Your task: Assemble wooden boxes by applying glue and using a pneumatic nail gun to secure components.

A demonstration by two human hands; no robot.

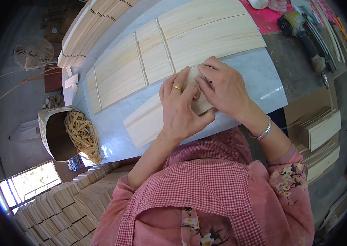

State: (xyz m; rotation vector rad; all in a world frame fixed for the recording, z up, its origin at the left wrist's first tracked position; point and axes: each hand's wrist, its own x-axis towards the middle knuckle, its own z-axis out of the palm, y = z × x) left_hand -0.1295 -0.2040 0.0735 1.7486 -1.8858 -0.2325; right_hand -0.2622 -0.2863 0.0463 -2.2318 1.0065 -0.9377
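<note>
A narrow pale wooden board [142, 125] lies on the pale, glossy tabletop [112, 139] in front of me. Pressing on it from above is my left hand [181, 108], its fingers stretched out and the thumb held apart. Just to the right, my right hand [226, 88] bends its fingers together at the board's far edge. Whatever lies between those fingertips is hidden. Beyond both hands are wider pale wooden panels [210, 24], laid edge to edge. Thin whitish cord-like strips [140, 59] cross them.
A tall stack of thin boards [87, 28] stands at the back left. Tan cord [82, 131] spills from a container [58, 143] by the table's left edge. A power tool [304, 39] rests at the far right, above more wooden pieces [323, 131]. Stacked slats [58, 209] fill the lower left.
</note>
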